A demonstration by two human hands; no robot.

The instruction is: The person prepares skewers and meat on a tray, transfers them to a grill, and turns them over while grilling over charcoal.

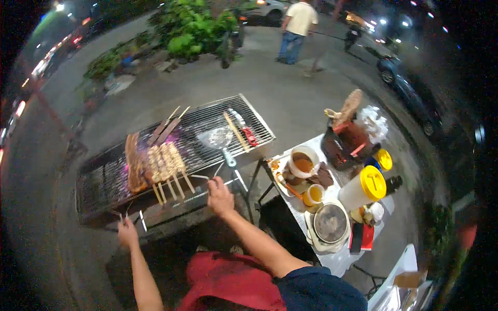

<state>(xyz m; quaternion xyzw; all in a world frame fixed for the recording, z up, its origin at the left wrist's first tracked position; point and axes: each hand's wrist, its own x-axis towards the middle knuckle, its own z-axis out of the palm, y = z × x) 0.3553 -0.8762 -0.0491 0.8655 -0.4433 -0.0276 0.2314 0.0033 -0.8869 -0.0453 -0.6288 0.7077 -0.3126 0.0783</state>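
My left hand (127,234) is closed on a thin metal wire handle (125,212) at the near left of a long charcoal grill (218,161). Farther right, my right hand (221,197) grips a similar bent wire handle (202,177) by the front edge. Between the hands, several pale meat skewers (165,161) lie side by side, their sticks jutting over the edge. A browned slab of meat (134,163) lies left of them. Behind are two darker skewers (165,130). A metal turner (218,140), a wooden stick (235,130) and a red-handled utensil (249,134) rest on the right grate.
At right, a side table (286,145) carries a tub of brown sauce (303,161), a yellow sauce cup (313,194), a yellow-lidded container (363,188), a round-topped scale (330,223) and a dark bag (346,144). Beyond stand a person (297,33) and a parked car (408,93).
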